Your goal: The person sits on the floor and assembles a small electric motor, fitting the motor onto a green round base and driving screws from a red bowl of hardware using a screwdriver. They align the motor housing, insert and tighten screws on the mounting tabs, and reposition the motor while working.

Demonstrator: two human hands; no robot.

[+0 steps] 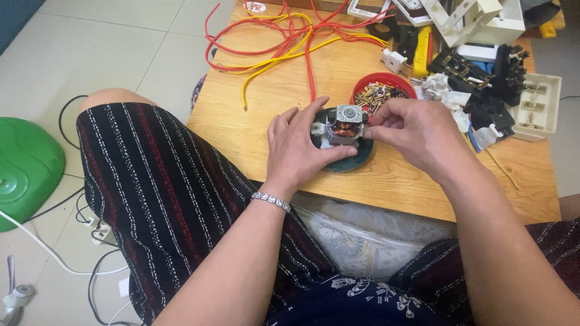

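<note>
Motor: a small electric motor with copper windings and a square metal cap on top, standing upright on a dark round base near the middle of the wooden table. It sits between the two hands.
Left hand: curled round the motor's left side, thumb along the front edge of the round base, fingers up against the motor body. It grips motor and base together. A silver bracelet circles the wrist.
Right hand: closed at the motor's right side, fingertips pinched together against the metal frame. Whether a small part lies between the fingertips cannot be told.
Red bowl: just behind the motor, holding a heap of small brass and metal parts.
Wires: red and yellow, in loose loops on the table behind and left of the motor, one red strand running almost straight toward it.
Black parts: a cluster of dark switch and socket pieces to the right of the motor, beyond the right hand, with crumpled white scraps beside them.
White cover plate: further right of the motor, at the table's edge.
White plug: behind the red bowl.
Green plastic shell: on the tiled floor, well left of the motor.
Striped cloth: covers the person's knee, in front and left of the motor.
</note>
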